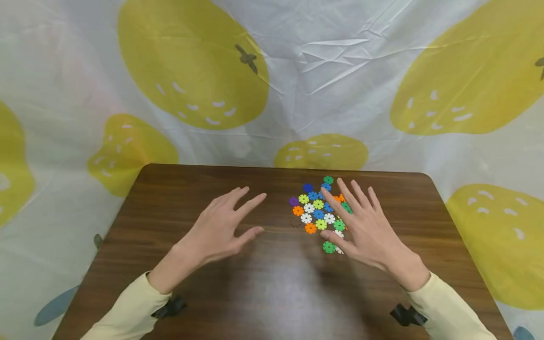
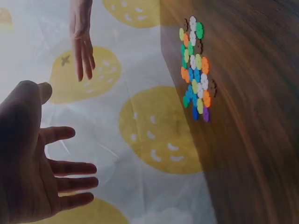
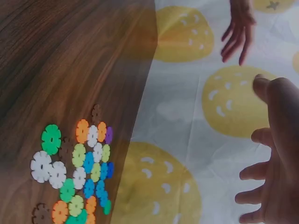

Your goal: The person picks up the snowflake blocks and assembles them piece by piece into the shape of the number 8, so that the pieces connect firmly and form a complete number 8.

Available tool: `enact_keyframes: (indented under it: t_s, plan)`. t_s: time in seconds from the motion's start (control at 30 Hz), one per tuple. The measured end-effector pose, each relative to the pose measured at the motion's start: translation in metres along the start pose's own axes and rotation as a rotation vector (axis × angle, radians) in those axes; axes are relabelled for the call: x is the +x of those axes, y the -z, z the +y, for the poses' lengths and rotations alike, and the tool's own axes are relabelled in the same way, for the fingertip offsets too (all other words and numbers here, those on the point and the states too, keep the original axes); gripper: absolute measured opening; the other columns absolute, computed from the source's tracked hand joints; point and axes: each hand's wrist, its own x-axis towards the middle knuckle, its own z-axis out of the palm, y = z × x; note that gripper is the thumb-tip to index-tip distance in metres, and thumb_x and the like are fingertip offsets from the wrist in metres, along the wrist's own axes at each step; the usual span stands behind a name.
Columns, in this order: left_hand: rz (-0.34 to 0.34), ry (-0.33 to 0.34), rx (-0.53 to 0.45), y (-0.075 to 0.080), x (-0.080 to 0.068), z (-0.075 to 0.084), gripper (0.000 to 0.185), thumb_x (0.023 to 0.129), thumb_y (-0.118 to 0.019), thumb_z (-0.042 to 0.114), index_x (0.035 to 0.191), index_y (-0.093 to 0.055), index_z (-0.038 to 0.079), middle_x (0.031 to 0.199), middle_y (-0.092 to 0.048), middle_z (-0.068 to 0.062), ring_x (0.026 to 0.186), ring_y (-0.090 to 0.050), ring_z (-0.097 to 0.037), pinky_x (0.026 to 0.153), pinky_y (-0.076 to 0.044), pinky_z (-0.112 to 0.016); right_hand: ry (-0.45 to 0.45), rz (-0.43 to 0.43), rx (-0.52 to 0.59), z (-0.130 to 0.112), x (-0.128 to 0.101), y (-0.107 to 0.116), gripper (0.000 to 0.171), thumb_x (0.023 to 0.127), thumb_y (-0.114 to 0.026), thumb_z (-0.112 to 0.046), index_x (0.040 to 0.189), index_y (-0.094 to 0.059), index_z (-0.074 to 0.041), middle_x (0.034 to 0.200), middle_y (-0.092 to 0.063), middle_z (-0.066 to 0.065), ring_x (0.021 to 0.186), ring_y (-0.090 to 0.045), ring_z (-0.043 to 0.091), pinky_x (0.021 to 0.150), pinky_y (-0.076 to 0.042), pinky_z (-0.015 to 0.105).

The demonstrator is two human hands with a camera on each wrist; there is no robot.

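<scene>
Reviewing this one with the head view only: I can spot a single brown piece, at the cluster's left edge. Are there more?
Observer: Yes, the right wrist view shows three brown pieces.
Reviewer: Is the right hand touching the cluster?
Observer: No, that same view shows the right hand apart from it.
Reviewer: Could the left hand be hiding something in its palm?
Observer: The left wrist view shows nothing in the left hand.

Soft light fills the head view; pale glare whitens the surface [image 1: 272, 297] toward its near edge, and faint, blurred shadows lie below the left hand [image 1: 218, 226] and right hand [image 1: 369, 231]. Both wrist views are dimmer and hazier.
</scene>
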Motion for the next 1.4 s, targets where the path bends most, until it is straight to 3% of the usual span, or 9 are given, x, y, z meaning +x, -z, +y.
enact_keyframes:
  t_s: [0.2, 0.3, 0.5, 0.63, 0.87, 0.97, 1.1, 1.23, 1.4]
  plan:
    - [0.105, 0.013, -0.082, -0.027, 0.007, -0.009, 0.053, 0.097, -0.065, 0.040, 0.142, -0.058, 0.014, 0.131, -0.063, -0.015, 0.116, -0.065, -0.034, 0.095, -0.055, -0.050, -0.029, 0.054, 0.051, 0.009, 0.001, -0.015, 0.086, 0.089, -0.072, -0.047, 0.160, -0.031, -0.021, 0.162, -0.033, 0.021, 0.143, -0.038, 0.049, 0.107, -0.037, 0.068]
    - [0.117, 0.043, -0.159, -0.044, 0.014, -0.015, 0.043, 0.096, -0.067, 0.036, 0.132, -0.065, 0.010, 0.124, -0.065, -0.012, 0.111, -0.066, -0.031, 0.092, -0.057, -0.047, -0.029, 0.105, 0.089, 0.015, 0.003, -0.026, 0.082, 0.087, -0.076, -0.040, 0.156, -0.039, -0.014, 0.154, -0.043, 0.024, 0.135, -0.046, 0.049, 0.100, -0.043, 0.067]
    - [0.060, 0.143, -0.365, -0.080, 0.029, -0.028, 0.031, 0.098, -0.066, 0.027, 0.122, -0.068, 0.007, 0.118, -0.067, -0.012, 0.112, -0.065, -0.031, 0.095, -0.056, -0.047, -0.051, 0.137, 0.183, 0.023, 0.005, -0.049, 0.068, 0.088, -0.078, -0.026, 0.147, -0.049, -0.006, 0.140, -0.053, 0.023, 0.123, -0.053, 0.042, 0.098, -0.049, 0.059]
    - [0.028, 0.189, -0.474, -0.105, 0.037, -0.033, 0.027, 0.099, -0.064, 0.019, 0.121, -0.068, 0.004, 0.117, -0.067, -0.014, 0.111, -0.065, -0.033, 0.097, -0.054, -0.048, -0.078, 0.135, 0.219, 0.026, 0.007, -0.067, 0.062, 0.088, -0.078, -0.021, 0.141, -0.053, -0.002, 0.127, -0.058, 0.020, 0.110, -0.056, 0.038, 0.090, -0.053, 0.053]
    - [-0.052, 0.241, -0.586, -0.143, 0.053, -0.025, 0.027, 0.097, -0.066, 0.014, 0.119, -0.069, 0.000, 0.111, -0.068, -0.013, 0.102, -0.067, -0.026, 0.090, -0.057, -0.040, -0.107, 0.088, 0.273, 0.028, 0.011, -0.100, 0.052, 0.087, -0.079, -0.015, 0.132, -0.059, 0.002, 0.115, -0.062, 0.020, 0.100, -0.059, 0.034, 0.086, -0.053, 0.049]
    - [-0.092, 0.275, -0.579, -0.158, 0.061, -0.014, 0.029, 0.096, -0.067, 0.016, 0.121, -0.069, 0.001, 0.110, -0.067, -0.012, 0.099, -0.066, -0.024, 0.088, -0.056, -0.038, -0.113, 0.037, 0.302, 0.026, 0.011, -0.114, 0.044, 0.087, -0.079, -0.013, 0.124, -0.064, 0.004, 0.111, -0.064, 0.021, 0.090, -0.058, 0.028, 0.079, -0.054, 0.043]
    - [-0.111, 0.320, -0.479, -0.177, 0.069, 0.007, 0.033, 0.095, -0.068, 0.024, 0.122, -0.068, 0.005, 0.109, -0.063, -0.011, 0.095, -0.062, -0.023, 0.084, -0.054, -0.038, -0.131, -0.027, 0.339, 0.023, 0.009, -0.130, 0.036, 0.086, -0.079, -0.010, 0.117, -0.067, 0.004, 0.105, -0.063, 0.018, 0.077, -0.052, 0.018, 0.067, -0.049, 0.033]
    - [-0.115, 0.371, -0.387, -0.188, 0.073, 0.021, 0.039, 0.094, -0.070, 0.031, 0.124, -0.067, 0.007, 0.109, -0.059, -0.009, 0.095, -0.060, -0.023, 0.083, -0.055, -0.039, -0.144, -0.048, 0.343, 0.018, 0.009, -0.142, 0.035, 0.085, -0.080, -0.009, 0.114, -0.067, 0.005, 0.104, -0.060, 0.016, 0.076, -0.054, 0.018, 0.066, -0.052, 0.033]
    - [-0.104, 0.409, -0.331, -0.194, 0.078, 0.025, 0.038, 0.093, -0.072, 0.037, 0.120, -0.067, 0.011, 0.108, -0.058, -0.006, 0.095, -0.061, -0.023, 0.074, -0.055, -0.041, -0.182, -0.060, 0.330, 0.017, 0.010, -0.150, 0.033, 0.085, -0.081, -0.010, 0.112, -0.069, 0.006, 0.104, -0.061, 0.016, 0.078, -0.054, 0.019, 0.069, -0.053, 0.036]
